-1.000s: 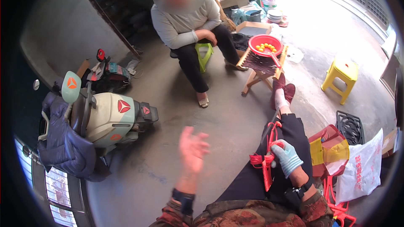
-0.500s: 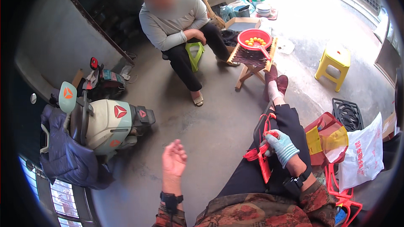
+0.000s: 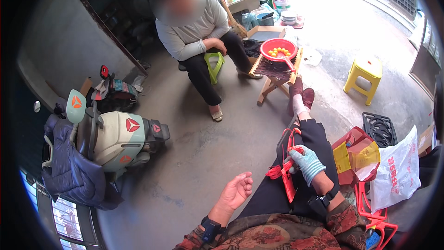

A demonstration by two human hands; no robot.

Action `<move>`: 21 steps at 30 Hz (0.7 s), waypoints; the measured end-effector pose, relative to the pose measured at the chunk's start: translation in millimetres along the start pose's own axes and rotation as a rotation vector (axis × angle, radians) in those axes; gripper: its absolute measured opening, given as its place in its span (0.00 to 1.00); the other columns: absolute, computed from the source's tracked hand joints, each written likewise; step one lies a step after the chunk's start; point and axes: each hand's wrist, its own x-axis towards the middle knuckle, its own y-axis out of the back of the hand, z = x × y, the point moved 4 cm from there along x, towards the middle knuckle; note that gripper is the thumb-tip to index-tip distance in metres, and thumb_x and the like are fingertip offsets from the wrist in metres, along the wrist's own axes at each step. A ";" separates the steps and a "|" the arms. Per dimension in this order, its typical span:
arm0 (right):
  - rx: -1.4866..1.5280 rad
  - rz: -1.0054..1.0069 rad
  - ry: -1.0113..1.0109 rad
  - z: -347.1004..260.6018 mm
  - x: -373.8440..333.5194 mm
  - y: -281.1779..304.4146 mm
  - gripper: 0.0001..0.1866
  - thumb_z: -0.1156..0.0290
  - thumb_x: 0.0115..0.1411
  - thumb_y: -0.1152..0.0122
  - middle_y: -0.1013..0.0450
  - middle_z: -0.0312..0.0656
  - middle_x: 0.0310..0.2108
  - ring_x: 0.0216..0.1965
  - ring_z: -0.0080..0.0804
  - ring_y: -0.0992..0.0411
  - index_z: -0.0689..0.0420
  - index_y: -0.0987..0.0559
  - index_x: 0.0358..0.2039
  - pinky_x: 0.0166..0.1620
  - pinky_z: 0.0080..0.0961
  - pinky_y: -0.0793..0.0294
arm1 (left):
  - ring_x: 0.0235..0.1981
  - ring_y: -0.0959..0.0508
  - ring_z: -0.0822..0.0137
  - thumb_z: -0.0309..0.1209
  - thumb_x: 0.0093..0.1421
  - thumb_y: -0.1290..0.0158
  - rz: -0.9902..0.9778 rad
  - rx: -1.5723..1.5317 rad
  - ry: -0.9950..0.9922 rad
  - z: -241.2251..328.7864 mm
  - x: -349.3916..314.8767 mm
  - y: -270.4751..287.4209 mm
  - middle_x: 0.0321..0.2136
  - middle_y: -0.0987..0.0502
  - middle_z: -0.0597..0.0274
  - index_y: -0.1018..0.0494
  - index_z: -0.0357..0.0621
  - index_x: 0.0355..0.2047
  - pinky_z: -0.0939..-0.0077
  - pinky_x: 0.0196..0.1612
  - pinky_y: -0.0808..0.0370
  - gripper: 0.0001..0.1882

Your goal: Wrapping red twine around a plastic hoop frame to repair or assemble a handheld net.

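Observation:
My right hand (image 3: 305, 161), in a pale green-and-white striped glove, is closed on a bright red piece over my lap. Its exact kind is unclear, and the glove hides part of it. From the grip a long flat red strip (image 3: 289, 189) slants down across my dark trousers. A bundle of red cord (image 3: 274, 172) hangs at its left side, and thin red loops rise beyond the fingers. Next to them runs a dark curved bar or strap (image 3: 280, 144). My bare left hand (image 3: 236, 190) hovers left of my thigh, its fingers loosely curled, with nothing visible in them.
Ahead, a red basin (image 3: 278, 49) of yellow round items stands on a folding wooden stool (image 3: 273, 68) by my feet. A person (image 3: 189, 32) sits opposite. A scooter (image 3: 118, 134) is parked left. A yellow stool (image 3: 364, 78), white bag (image 3: 397, 169) and red folding frame (image 3: 365, 199) are right.
My left hand has moved right and slightly down, toward my lap, and turned sideways. My right hand keeps its hold on the red piece, nearly in place. The view has shifted slightly.

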 end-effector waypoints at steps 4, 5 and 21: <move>0.004 0.002 0.009 3.9 4.1 2.6 0.11 0.64 0.63 0.45 0.23 0.40 0.24 0.18 0.26 0.26 0.59 0.26 0.38 0.23 0.20 0.25 | 0.26 0.24 0.70 0.31 0.62 0.51 -0.051 0.085 -0.028 13.4 1.8 -7.7 0.31 0.22 0.60 0.32 0.39 0.51 0.77 0.30 0.25 0.17; 0.005 0.005 0.008 5.3 5.0 3.2 0.11 0.64 0.63 0.45 0.23 0.40 0.25 0.18 0.26 0.26 0.59 0.26 0.38 0.23 0.20 0.25 | 0.26 0.24 0.70 0.31 0.62 0.51 -0.054 0.091 -0.031 23.4 4.3 -12.9 0.31 0.22 0.60 0.32 0.39 0.51 0.77 0.30 0.25 0.17; 0.013 0.017 0.005 8.0 -2.0 4.3 0.12 0.62 0.63 0.44 0.23 0.41 0.26 0.18 0.27 0.25 0.59 0.26 0.39 0.23 0.21 0.24 | 0.26 0.25 0.75 0.30 0.63 0.51 -0.170 0.266 -0.012 39.3 14.2 -69.0 0.31 0.23 0.65 0.31 0.42 0.47 0.81 0.29 0.27 0.12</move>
